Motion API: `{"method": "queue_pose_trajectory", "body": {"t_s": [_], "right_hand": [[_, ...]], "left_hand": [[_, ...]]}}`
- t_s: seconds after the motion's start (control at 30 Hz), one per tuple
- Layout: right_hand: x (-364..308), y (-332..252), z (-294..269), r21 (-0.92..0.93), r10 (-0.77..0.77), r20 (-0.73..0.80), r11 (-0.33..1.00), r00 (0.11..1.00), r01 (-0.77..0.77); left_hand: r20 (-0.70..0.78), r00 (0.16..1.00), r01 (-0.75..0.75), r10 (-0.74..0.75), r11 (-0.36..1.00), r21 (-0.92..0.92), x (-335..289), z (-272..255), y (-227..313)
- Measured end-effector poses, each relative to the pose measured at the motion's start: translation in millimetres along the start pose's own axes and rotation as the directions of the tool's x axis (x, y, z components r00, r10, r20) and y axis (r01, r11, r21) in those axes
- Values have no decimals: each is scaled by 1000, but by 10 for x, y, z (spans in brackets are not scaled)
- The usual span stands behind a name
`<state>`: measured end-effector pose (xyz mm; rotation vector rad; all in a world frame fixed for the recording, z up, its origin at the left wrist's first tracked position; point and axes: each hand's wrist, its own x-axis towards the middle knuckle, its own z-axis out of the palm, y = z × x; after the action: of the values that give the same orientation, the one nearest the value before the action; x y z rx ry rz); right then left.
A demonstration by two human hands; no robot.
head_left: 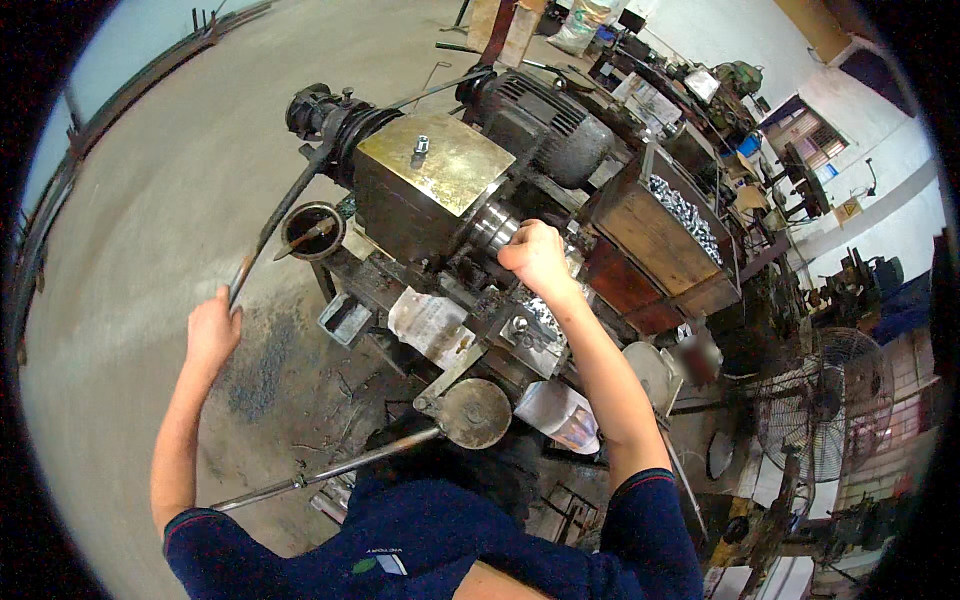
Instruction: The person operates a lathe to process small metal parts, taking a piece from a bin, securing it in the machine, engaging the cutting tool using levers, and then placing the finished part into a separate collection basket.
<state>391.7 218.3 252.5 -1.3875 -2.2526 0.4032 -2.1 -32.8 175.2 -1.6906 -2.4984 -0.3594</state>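
My left hand [212, 328] grips the lower end of a long dark lever [282, 212] that runs up to the left end of an old metal lathe-like machine [430, 185]. My right hand [537, 257] is closed at the shiny steel chuck [492, 228] in the middle of the machine; whether it holds a small part is hidden by the fingers. Small shiny metal parts [545, 318] lie just below that hand.
A wooden box [655, 235] full of small silver parts [688, 212] sits right of the chuck. A grey motor [545, 120] is behind. A round handwheel with a long bar [470, 412], a plastic bottle [560, 415] and a floor fan [825, 400] are nearby.
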Motion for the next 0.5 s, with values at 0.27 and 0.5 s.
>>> {"method": "queue_pose_trajectory", "body": {"t_s": [0.27,0.5], "right_hand": [[24,-48,-1,-102,-88,-48,991,995,83],[-293,-80,-282,-24,-267,-136,964,954,266]], "left_hand": [[-41,999,24,-9,921,389,979,-21,-1265],[-263,959,108,-106,994,-6,902,16,-628]]}}
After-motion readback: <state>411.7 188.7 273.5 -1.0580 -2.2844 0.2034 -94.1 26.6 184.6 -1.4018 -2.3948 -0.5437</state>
